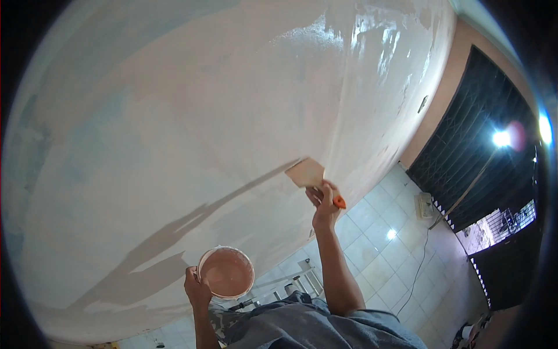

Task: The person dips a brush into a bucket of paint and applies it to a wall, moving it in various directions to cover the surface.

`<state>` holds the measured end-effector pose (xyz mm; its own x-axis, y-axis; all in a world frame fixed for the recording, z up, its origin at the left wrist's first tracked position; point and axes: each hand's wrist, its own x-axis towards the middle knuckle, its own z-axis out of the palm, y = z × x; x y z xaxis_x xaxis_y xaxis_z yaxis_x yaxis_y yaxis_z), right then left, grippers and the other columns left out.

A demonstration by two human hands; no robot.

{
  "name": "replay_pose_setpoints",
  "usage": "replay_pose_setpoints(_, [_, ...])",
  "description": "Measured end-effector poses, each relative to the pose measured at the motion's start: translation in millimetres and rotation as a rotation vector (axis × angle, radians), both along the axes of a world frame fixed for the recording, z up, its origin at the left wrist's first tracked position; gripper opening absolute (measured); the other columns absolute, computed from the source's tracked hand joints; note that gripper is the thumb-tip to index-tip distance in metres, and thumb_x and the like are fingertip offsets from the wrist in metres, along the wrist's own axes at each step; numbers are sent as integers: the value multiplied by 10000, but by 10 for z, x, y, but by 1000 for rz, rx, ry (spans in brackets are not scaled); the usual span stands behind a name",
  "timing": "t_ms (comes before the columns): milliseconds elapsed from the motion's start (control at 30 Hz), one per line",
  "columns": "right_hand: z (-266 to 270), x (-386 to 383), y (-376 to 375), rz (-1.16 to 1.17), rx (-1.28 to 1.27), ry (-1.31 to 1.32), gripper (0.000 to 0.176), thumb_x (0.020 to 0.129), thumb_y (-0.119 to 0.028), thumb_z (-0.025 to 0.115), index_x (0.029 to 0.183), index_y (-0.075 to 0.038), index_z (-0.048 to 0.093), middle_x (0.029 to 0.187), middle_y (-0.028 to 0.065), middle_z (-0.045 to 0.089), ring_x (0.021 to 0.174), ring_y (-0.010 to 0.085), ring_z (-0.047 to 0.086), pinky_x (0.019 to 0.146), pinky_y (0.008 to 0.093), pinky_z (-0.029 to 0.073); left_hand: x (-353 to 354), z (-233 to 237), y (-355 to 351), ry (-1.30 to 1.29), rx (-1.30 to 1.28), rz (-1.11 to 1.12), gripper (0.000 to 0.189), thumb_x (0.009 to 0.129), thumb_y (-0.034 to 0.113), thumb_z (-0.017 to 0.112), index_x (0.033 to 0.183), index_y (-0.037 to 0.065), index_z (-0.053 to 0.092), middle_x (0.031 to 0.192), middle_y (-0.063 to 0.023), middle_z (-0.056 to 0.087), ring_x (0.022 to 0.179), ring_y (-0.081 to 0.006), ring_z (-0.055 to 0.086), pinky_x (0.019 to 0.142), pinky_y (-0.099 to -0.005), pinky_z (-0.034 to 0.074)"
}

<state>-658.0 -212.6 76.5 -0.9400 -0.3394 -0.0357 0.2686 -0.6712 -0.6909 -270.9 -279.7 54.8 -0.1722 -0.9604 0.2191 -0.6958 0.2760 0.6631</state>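
My left hand (198,287) grips the rim of a round bucket (226,272) that holds pinkish-brown paste. My right hand (325,203) is closed round the handle of a wide putty knife (306,173), whose blade is coated in pale paste. The blade's upper edge is at or close to the wall (232,116), and contact cannot be made out for certain. An orange handle end shows beside my right fingers. Uneven pinkish and grey patches cover the wall, with wet, shiny streaks at the upper right.
A metal ladder (308,283) stands low behind my body. White floor tiles (378,244) lie to the right, crossed by a thin cable (417,279). A bright lamp (501,138) on a pole, a dark folding gate (465,128) and a pale container (425,205) are further right.
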Motion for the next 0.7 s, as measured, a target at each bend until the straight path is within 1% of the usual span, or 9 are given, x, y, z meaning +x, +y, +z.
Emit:
replay_pose_setpoints(67, [133,73,64,27,82,-54,307,918,-230,546,1104,11,507,1038,159,602,922,266,647,822,408,558,-32,132,1,-72,73,10,252,722,-20,551,970,22,533,684,-103,547,593,-248,529,598,-358,444])
replay_pose_setpoints(100, [234,22,27,8,16,-15,321,915,-242,544,1107,11,500,1039,159,602,925,269,646,818,408,557,-49,133,-15,-73,76,18,252,722,-20,551,970,22,533,684,-103,547,593,-248,529,598,-358,444])
replay_pose_setpoints(267, [1873,30,-119,-26,-316,260,322,917,-208,532,1120,37,482,1056,160,567,918,295,644,803,434,556,-97,162,10,-30,-12,-24,198,733,-12,544,928,18,539,689,-92,548,592,-212,523,583,-336,435])
replay_pose_setpoints(333, [2209,62,-218,-12,-368,309,336,918,-208,531,1137,40,478,1059,161,565,924,301,643,799,434,557,-97,175,17,-42,-4,-20,189,741,-5,548,929,18,538,689,-91,548,590,-206,520,582,-330,434])
replay_pose_setpoints(400, [2330,109,-310,11,-463,385,344,922,-214,526,1149,39,476,1054,158,566,929,300,644,795,433,557,-70,157,42,-54,10,-12,181,749,1,552,929,19,536,689,-89,548,588,-199,518,580,-325,434])
replay_pose_setpoints(467, [2089,149,-401,38,-437,374,347,922,-227,535,1150,30,480,1076,153,567,946,297,640,801,432,557,-43,103,30,-25,13,-18,166,771,21,565,934,18,534,689,-93,551,597,-199,531,581,-318,435])
replay_pose_setpoints(600, [720,298,-259,39,-111,66,351,921,-248,553,1143,14,481,1120,155,567,962,295,630,816,434,556,4,22,-11,6,-12,-9,250,739,1,568,985,30,531,651,-67,509,568,-190,494,559,-326,422])
replay_pose_setpoints(667, [122,394,-31,64,52,-38,332,922,-237,551,1136,7,483,1103,154,572,961,286,630,812,434,556,15,97,32,-14,77,-29,197,781,24,576,973,22,533,748,-127,589,628,-240,573,596,-344,452])
replay_pose_setpoints(700, [97,392,5,75,55,-36,332,922,-237,551,1136,7,483,1103,154,572,961,286,630,812,434,556,29,75,26,-12,81,-17,197,781,24,576,973,22,533,748,-127,589,628,-240,573,596,-344,452])
